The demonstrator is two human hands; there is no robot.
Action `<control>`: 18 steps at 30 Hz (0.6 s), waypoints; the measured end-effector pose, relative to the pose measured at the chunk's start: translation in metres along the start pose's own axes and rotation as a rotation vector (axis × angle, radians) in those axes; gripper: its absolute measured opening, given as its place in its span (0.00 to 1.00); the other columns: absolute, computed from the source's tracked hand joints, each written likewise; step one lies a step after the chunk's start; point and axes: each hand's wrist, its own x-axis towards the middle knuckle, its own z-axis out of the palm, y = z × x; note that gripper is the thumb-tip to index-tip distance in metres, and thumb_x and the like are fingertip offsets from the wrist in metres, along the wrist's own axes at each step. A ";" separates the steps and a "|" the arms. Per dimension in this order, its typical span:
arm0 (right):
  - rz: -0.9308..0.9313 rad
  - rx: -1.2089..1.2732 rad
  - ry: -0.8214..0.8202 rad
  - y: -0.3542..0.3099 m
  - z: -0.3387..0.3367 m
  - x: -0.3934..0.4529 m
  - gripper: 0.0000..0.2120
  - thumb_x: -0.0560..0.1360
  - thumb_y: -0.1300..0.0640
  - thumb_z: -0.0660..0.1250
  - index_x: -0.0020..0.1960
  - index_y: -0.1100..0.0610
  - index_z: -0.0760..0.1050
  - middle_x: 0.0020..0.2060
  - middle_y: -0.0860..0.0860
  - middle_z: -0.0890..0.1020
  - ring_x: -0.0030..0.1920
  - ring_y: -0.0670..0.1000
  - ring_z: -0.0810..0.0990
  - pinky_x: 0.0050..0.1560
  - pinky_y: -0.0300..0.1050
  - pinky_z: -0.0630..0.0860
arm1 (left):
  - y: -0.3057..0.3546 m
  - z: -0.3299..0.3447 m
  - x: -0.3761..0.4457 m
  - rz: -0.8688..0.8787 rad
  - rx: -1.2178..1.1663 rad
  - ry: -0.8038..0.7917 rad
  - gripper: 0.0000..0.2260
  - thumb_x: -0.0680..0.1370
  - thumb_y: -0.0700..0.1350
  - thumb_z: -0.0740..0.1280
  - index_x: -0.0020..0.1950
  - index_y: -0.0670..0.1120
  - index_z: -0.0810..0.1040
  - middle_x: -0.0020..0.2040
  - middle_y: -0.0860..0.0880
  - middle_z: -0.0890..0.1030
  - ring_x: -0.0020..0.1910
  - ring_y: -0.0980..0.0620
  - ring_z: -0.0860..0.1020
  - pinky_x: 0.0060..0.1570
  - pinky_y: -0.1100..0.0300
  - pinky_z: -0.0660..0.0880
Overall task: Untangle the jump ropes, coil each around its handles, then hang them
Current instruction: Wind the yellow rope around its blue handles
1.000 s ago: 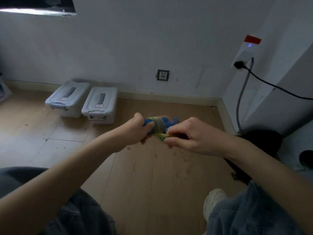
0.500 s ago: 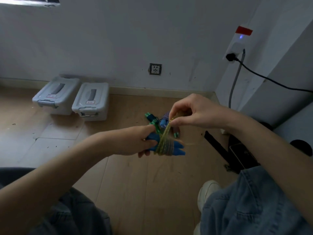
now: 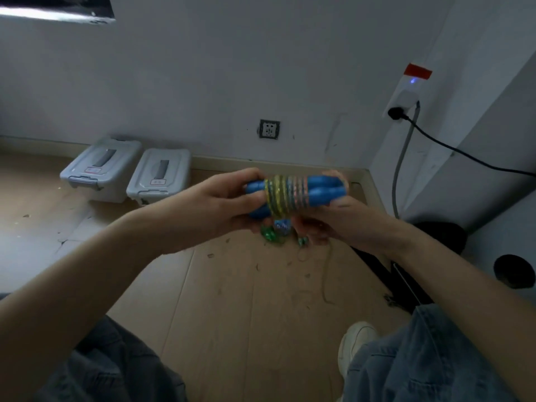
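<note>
Two blue jump-rope handles (image 3: 322, 190) lie side by side, level, in front of me, with a yellow and pink beaded rope (image 3: 285, 194) coiled tightly round their middle. My left hand (image 3: 226, 206) grips the handles' left end. My right hand (image 3: 333, 219) holds the right end from below and behind. A thin loose strand (image 3: 326, 274) hangs from under my right hand to the floor. On the floor just below the bundle lies another rope with green and blue parts (image 3: 275, 232), partly hidden by my hands.
Two grey lidded storage boxes (image 3: 130, 169) stand by the back wall at left. A wall socket (image 3: 269, 129) sits above the skirting. A power strip with a black cable (image 3: 412, 111) hangs on the right wall. Dark objects lie by my right knee; my white shoe (image 3: 355, 343) rests on the wood floor.
My right hand has dropped from above the bundle, where it pulled the rope up, to the handles' right end. The bundle has turned level and risen, with more coils on it.
</note>
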 end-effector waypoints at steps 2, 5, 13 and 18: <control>0.004 -0.014 -0.055 0.000 0.009 0.000 0.17 0.76 0.48 0.57 0.34 0.57 0.71 0.28 0.50 0.69 0.28 0.45 0.67 0.31 0.37 0.68 | -0.004 -0.002 0.007 0.040 -0.145 0.236 0.10 0.74 0.42 0.62 0.54 0.44 0.75 0.43 0.48 0.79 0.37 0.59 0.80 0.37 0.70 0.76; 0.060 0.051 -0.150 -0.006 0.013 -0.001 0.15 0.75 0.48 0.59 0.34 0.57 0.70 0.27 0.48 0.69 0.28 0.46 0.67 0.31 0.36 0.70 | -0.013 -0.008 0.018 0.059 0.224 0.601 0.02 0.78 0.40 0.60 0.47 0.45 0.72 0.41 0.48 0.76 0.31 0.65 0.79 0.30 0.75 0.73; 0.157 0.227 -0.096 -0.007 0.006 0.001 0.15 0.76 0.51 0.61 0.32 0.56 0.72 0.24 0.48 0.66 0.24 0.45 0.62 0.25 0.38 0.64 | -0.031 0.002 0.016 0.036 1.132 0.480 0.04 0.78 0.43 0.61 0.51 0.44 0.69 0.40 0.53 0.72 0.36 0.56 0.74 0.33 0.66 0.74; 0.241 0.126 -0.043 -0.005 0.001 0.000 0.20 0.79 0.52 0.58 0.29 0.55 0.71 0.22 0.48 0.66 0.24 0.46 0.61 0.25 0.38 0.60 | -0.024 0.017 0.011 0.028 1.179 0.148 0.03 0.78 0.44 0.60 0.49 0.51 0.65 0.40 0.58 0.70 0.35 0.61 0.73 0.36 0.69 0.73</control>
